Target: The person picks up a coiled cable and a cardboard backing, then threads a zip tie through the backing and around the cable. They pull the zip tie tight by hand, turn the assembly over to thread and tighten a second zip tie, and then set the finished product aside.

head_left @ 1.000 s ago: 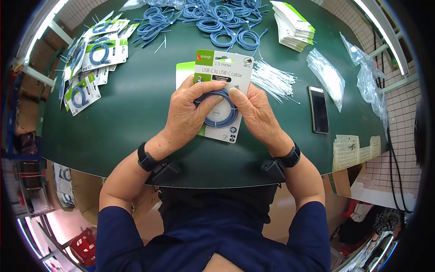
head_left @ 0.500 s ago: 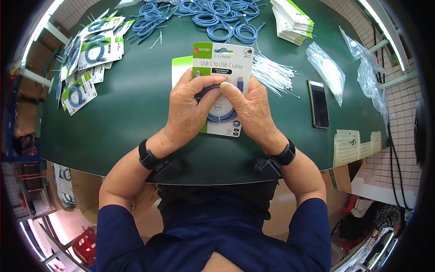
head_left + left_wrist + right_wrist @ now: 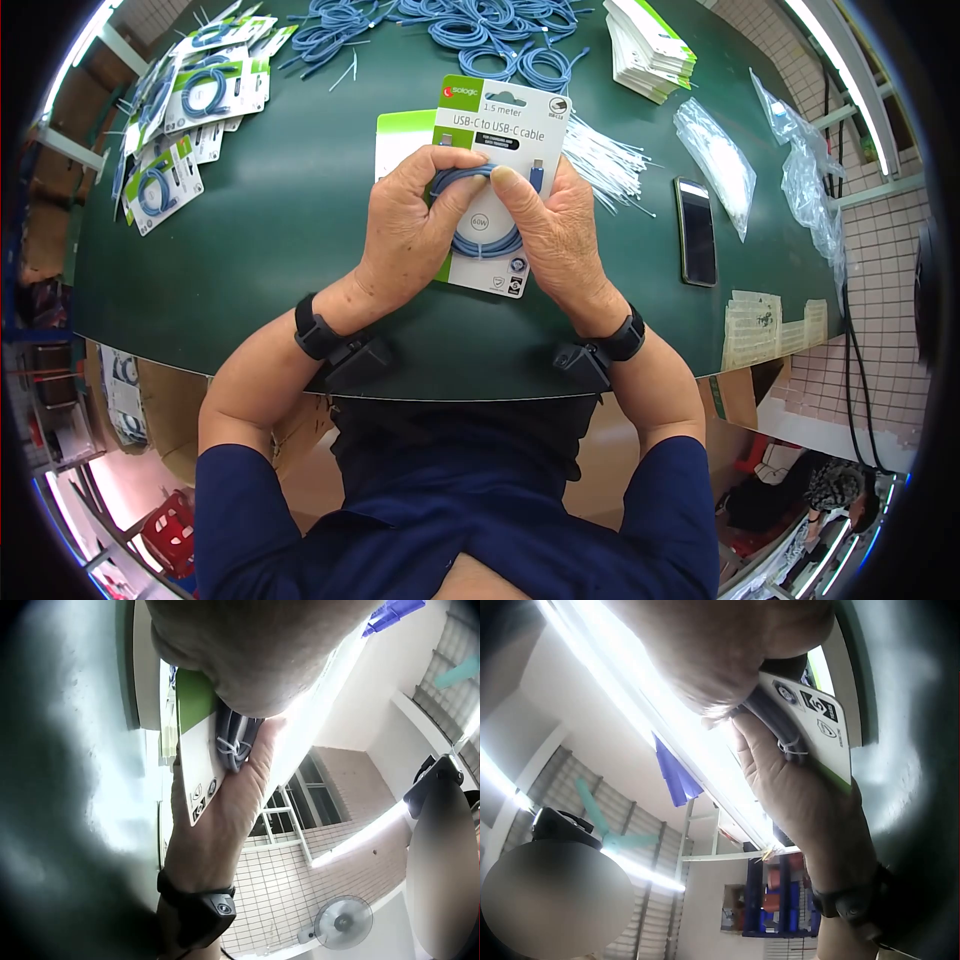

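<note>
A white and green packaging card (image 3: 470,115), printed "USB-C to USB-C cable", is held up over the table between both hands. On its front lies a coiled blue cable (image 3: 485,247), bound with a thin tie. My left hand (image 3: 400,225) grips the coil's upper left, its thumb inside the loop and its index finger over the top. My right hand (image 3: 560,240) holds the card's right side, thumb on the coil's top, fingers behind the card. Both wrist views show the coil (image 3: 235,744) against the card (image 3: 821,733) from the side.
Behind the held card lies another green and white card (image 3: 395,130). Finished cable cards (image 3: 190,115) are heaped at left, loose blue cables (image 3: 480,25) at the back. White ties (image 3: 610,165), a card stack (image 3: 640,55), a phone (image 3: 696,235) and plastic bags (image 3: 720,165) lie right.
The right thumb has slid left and up onto the top of the coil, uncovering a blue plug at the card's right. The card and both hands have shifted slightly away from the body.
</note>
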The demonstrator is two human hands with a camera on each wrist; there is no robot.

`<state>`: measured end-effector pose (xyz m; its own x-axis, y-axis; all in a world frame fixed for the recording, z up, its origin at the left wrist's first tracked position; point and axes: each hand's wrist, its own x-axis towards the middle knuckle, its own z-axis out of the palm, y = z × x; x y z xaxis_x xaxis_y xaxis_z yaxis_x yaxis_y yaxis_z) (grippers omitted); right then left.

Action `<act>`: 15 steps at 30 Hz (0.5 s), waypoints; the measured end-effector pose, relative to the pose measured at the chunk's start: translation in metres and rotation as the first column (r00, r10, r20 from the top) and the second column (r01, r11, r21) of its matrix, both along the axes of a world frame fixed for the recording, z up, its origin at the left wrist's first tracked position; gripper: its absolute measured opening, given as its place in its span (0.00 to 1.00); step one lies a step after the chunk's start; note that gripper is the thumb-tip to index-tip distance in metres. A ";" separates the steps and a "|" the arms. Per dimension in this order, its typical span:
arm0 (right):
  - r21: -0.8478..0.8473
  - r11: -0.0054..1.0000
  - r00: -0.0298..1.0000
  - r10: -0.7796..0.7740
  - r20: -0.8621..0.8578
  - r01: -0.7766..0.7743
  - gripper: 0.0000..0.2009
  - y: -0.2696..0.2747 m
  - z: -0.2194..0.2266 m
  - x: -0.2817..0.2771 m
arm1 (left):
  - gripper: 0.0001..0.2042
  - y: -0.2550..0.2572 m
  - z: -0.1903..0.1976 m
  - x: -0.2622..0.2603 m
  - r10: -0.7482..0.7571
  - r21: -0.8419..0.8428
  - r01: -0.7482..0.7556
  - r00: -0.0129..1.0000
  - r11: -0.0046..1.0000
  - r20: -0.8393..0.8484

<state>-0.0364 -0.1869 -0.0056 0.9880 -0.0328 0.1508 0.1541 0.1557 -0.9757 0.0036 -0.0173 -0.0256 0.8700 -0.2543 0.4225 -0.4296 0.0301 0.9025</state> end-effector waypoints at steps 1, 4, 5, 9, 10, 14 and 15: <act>-0.003 1.000 1.000 0.002 -0.004 -0.002 0.21 0.000 0.000 0.000 | 0.10 0.000 0.000 0.000 -0.011 -0.014 0.011 1.000 1.000 -0.004; -0.027 1.000 1.000 -0.012 0.005 0.012 0.21 -0.001 0.001 -0.002 | 0.11 -0.001 0.000 -0.003 -0.037 -0.056 0.033 0.998 0.998 -0.056; -0.028 0.999 1.000 -0.015 0.007 0.015 0.21 0.000 0.001 -0.002 | 0.11 -0.001 0.001 -0.003 -0.051 -0.084 0.043 0.994 0.996 -0.098; -0.075 0.994 0.996 -0.078 0.051 0.082 0.20 0.000 0.002 0.001 | 0.11 -0.014 0.009 -0.011 0.034 -0.128 -0.042 0.997 0.991 -0.067; -0.069 0.990 0.991 -0.115 0.071 0.120 0.19 0.001 0.002 0.001 | 0.11 -0.016 0.012 -0.010 0.088 -0.138 -0.092 0.996 0.986 -0.034; -0.031 0.977 0.972 -0.206 0.110 0.211 0.18 0.005 -0.002 0.000 | 0.11 -0.015 0.006 -0.004 0.028 -0.209 -0.024 0.999 0.978 0.016; -0.007 0.972 0.967 -0.233 0.106 0.235 0.18 0.007 -0.003 -0.001 | 0.11 -0.014 0.003 -0.003 0.029 -0.211 -0.024 0.999 0.977 0.017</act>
